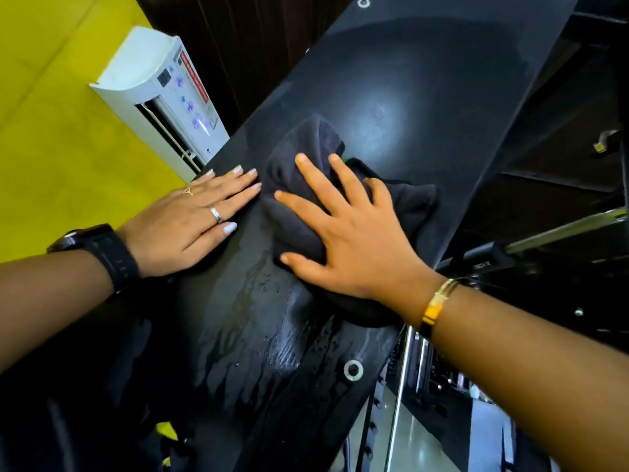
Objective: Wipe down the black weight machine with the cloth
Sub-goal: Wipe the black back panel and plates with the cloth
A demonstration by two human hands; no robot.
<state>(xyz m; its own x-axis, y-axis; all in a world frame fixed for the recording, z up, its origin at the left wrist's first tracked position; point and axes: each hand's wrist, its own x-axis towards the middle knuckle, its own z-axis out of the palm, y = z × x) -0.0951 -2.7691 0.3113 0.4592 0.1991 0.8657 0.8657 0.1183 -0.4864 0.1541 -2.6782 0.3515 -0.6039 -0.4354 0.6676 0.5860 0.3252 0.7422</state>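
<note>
A glossy black panel of the weight machine (408, 90) runs diagonally through the view, with wet streaks on its lower part. A crumpled dark cloth (306, 172) lies on the panel's middle. My right hand (347, 233) presses flat on the cloth with spread, straight fingers; a gold bangle is on that wrist. My left hand (194, 219) rests flat on the panel just left of the cloth, fingers straight and together, fingertips close to the cloth's edge. It wears rings and a black watch.
A white air conditioner (160, 93) stands against the yellow wall (51, 114) at the left. Metal guide rods and the weight stack (405, 386) show at the lower right, behind the panel. Silver bolts (353, 369) mark the panel's edge.
</note>
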